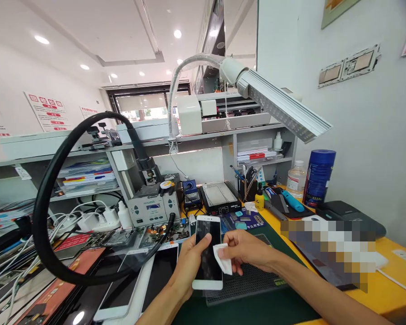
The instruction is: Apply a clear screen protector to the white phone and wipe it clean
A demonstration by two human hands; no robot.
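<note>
My left hand is wrapped round a white smartphone with a dark screen, its thumb lying over the glass. The phone is held upright toward me, above the dark green work mat. In my right hand a folded white wipe is pinched between thumb and fingers. The wipe overlaps the right edge of the phone; whether it presses on the screen I cannot tell. Beneath the hands lies a dark perforated pad.
On the left are white-framed phones or tablets and a hot-air station with a looping black hose. A lamp hangs overhead. A yellow bottle, a clear bottle and a blue cylinder stand back right.
</note>
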